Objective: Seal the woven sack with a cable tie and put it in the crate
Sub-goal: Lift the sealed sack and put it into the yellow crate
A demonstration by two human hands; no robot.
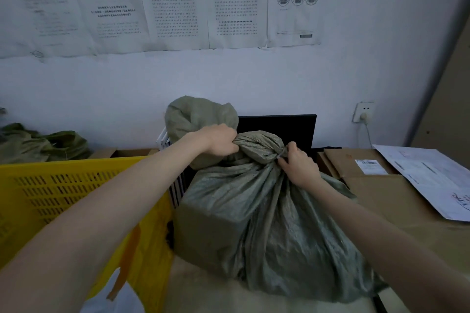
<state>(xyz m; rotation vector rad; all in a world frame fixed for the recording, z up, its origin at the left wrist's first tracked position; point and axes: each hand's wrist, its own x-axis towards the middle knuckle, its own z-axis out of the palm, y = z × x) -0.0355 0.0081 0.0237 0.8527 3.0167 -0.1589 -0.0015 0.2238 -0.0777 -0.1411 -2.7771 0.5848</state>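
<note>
Both hands [221,138] [300,166] grip the crinkled woven sack's [254,211] bunched neck.

Left hand [220,140] gripping green woven sack [254,201] neck, right hand [298,163] pinching below it, yellow crate [63,185] beside

Two bare forearms in view, no sleeves visible anywhere up to the frame edge. Left hand [221,140] and right hand [300,165]: no gloves, no rings, no watch or wristband on either wrist. Nails short, unpainted as far as the thumb shows; rest of the body is out of frame.
</note>
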